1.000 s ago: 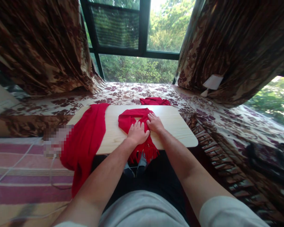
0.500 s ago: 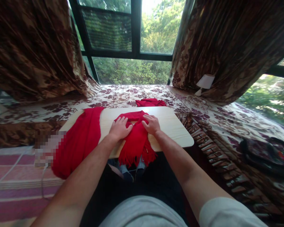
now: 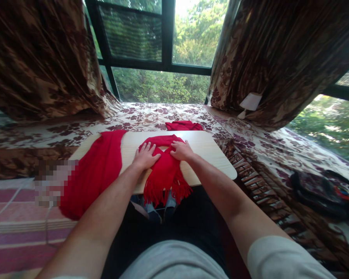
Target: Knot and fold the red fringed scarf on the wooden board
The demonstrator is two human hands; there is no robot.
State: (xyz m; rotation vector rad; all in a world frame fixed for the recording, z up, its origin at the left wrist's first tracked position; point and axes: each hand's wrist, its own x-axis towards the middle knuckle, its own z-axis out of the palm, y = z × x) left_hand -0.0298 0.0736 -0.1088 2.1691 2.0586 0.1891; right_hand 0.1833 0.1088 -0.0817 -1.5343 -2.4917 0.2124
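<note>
A red fringed scarf (image 3: 164,174) lies looped on a pale wooden tabletop (image 3: 212,157), its two ends crossed. The fringes hang over the near edge. My left hand (image 3: 145,155) rests flat on the left side of the loop, fingers spread. On the opposite side, my right hand (image 3: 181,150) lies on the scarf near the crossing, fingers stretched out over the fabric. Whatever its palm covers is hidden. To the left, a wider red cloth (image 3: 97,170) drapes over the table's left end.
Behind the table, another folded red cloth (image 3: 184,125) lies on a flower-patterned cover (image 3: 142,116). A small white lamp (image 3: 250,102) stands by the right curtain (image 3: 279,58). A black bag (image 3: 317,193) sits at the right. Striped bedding (image 3: 14,228) spreads at lower left.
My right hand has shifted slightly left over the scarf, towards the crossing. The scarf's right end shows a little more fringe. My left hand stays on the loop.
</note>
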